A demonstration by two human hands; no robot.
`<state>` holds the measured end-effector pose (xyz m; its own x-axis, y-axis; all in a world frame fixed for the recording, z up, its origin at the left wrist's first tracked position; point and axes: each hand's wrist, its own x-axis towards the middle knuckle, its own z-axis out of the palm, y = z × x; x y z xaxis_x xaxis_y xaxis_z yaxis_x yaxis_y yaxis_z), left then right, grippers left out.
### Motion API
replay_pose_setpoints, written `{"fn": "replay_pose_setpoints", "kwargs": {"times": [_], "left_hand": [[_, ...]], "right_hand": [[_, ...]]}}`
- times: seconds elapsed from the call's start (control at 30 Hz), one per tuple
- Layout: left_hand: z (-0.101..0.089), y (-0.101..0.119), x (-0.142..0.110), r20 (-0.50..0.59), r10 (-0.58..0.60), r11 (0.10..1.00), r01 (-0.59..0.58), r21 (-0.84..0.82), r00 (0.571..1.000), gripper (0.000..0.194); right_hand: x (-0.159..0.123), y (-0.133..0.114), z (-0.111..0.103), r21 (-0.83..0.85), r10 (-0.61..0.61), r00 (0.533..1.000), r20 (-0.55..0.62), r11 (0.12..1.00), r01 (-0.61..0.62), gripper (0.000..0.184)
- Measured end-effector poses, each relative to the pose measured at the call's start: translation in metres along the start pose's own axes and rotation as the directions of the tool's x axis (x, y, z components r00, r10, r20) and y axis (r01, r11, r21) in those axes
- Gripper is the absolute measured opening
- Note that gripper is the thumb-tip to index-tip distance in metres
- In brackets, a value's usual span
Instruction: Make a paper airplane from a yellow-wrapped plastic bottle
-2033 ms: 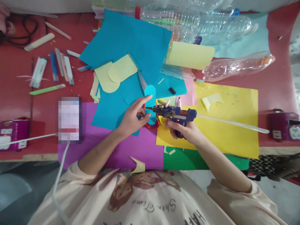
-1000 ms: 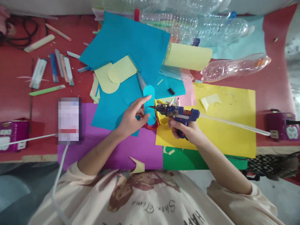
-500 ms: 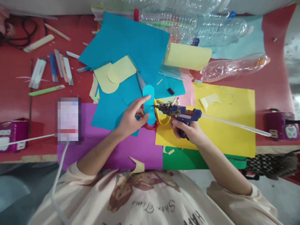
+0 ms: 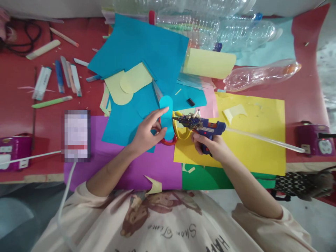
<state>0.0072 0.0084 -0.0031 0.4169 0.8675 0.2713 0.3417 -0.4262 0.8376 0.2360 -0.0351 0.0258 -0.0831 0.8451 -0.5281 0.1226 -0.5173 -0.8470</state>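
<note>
The left hand [image 4: 147,134] holds a light-blue paper strip [image 4: 167,119] by its left edge, thumb and forefinger parted, 1 tip above the other; the curled fingers behind are too hidden to judge. The round-ended strip lies in the middle of the worktop, over scissors whose red handle loop [image 4: 170,142] shows beneath it. The right hand [image 4: 214,147] wraps around the grip of a dark-blue hot glue gun [image 4: 210,128], its nozzle [image 4: 175,118] just beside the strip's right edge. Whether a finger squeezes the trigger cannot be told.

A small red light on the gun suggests it is hot, so a slip to the left could burn either of the 2 fingertips. The crusted debris [image 4: 193,122] around the barrel might flake onto the paper or smear it. The long clear glue stick [image 4: 265,139] jutting from the back could snag and swing the tip aside. A drip might also stick the strip to the yellow handle loop [image 4: 186,136] nearby.

The shirt [image 4: 115,217] reads "Show Time" upside down, with "HAP" partly visible. The gun's pale label and the marker print [image 4: 42,83] are too small to read; the phone screen [image 4: 76,134] is pixelated.
</note>
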Motion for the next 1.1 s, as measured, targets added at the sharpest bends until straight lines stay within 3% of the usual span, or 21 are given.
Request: {"fn": "replay_pose_setpoints", "kwargs": {"times": [0.17,0.23,0.3,0.37,0.43,0.53,0.6,0.67,0.73,0.8,0.87,0.9,0.97,1.03,1.1], "left_hand": [[-0.001,0.001,0.000,-0.008,0.003,1.000,-0.003,0.000,1.000,0.048],[-0.001,0.001,-0.001,-0.022,-0.017,1.000,0.017,0.000,1.000,0.047],[-0.002,0.001,0.000,-0.043,-0.048,0.999,0.049,0.007,0.998,0.047],[-0.004,0.001,0.000,-0.063,-0.072,0.997,0.073,0.009,0.995,0.048],[-0.007,0.002,0.002,-0.083,-0.086,0.996,0.086,-0.006,0.993,0.050],[-0.016,0.001,0.007,-0.131,-0.112,0.994,0.111,-0.016,0.985,0.053],[-0.025,-0.003,0.011,-0.193,-0.127,0.991,0.130,0.007,0.973,0.054],[-0.034,-0.009,0.014,-0.267,-0.125,0.990,0.138,0.029,0.956,0.055],[-0.043,-0.018,0.016,-0.320,-0.109,0.991,0.128,0.038,0.941,0.053],[-0.050,-0.026,0.017,-0.355,-0.065,0.994,0.092,0.059,0.933,0.051],[-0.056,-0.033,0.017,-0.373,-0.015,0.994,0.055,0.096,0.928,0.050],[-0.058,-0.035,0.017,-0.379,-0.005,0.993,0.050,0.111,0.925,0.050],[-0.060,-0.037,0.017,-0.390,-0.014,0.990,0.067,0.125,0.921,0.049],[-0.060,-0.037,0.017,-0.398,-0.029,0.988,0.087,0.127,0.917,0.049],[-0.060,-0.037,0.017,-0.395,-0.039,0.985,0.102,0.141,0.918,0.050]], "right_hand": [[-0.004,0.002,-0.010,0.040,-0.013,0.999,-0.045,0.999,0.015,0.034],[-0.009,0.005,-0.023,0.122,-0.020,0.991,-0.132,0.992,0.036,0.031],[-0.014,0.007,-0.042,0.181,-0.010,0.938,-0.347,0.981,0.077,0.026],[-0.016,0.010,-0.064,0.150,0.007,0.837,-0.547,0.985,0.090,0.027],[-0.016,0.012,-0.087,0.019,-0.016,0.765,-0.643,0.999,0.037,0.028],[-0.013,0.009,-0.115,-0.325,-0.130,0.727,-0.675,0.936,-0.134,0.029],[-0.011,0.003,-0.125,-0.493,-0.207,0.682,-0.701,0.832,-0.255,0.036],[-0.008,-0.005,-0.125,-0.630,-0.348,0.608,-0.714,0.698,-0.341,0.040],[-0.004,-0.013,-0.113,-0.740,-0.504,0.578,-0.642,0.606,-0.293,0.033],[0.004,-0.020,-0.092,-0.809,-0.606,0.641,-0.471,0.587,-0.040,0.020],[0.019,-0.025,-0.065,-0.832,-0.655,0.735,-0.177,0.499,0.245,0.010],[0.029,-0.027,-0.050,-0.825,-0.675,0.737,-0.027,0.432,0.365,0.011],[0.051,-0.031,-0.020,-0.783,-0.697,0.691,0.192,0.316,0.536,0.017],[0.074,-0.036,0.009,-0.744,-0.667,0.657,0.351,0.227,0.629,0.023],[0.095,-0.041,0.037,-0.732,-0.604,0.660,0.446,0.178,0.657,0.027]]}}
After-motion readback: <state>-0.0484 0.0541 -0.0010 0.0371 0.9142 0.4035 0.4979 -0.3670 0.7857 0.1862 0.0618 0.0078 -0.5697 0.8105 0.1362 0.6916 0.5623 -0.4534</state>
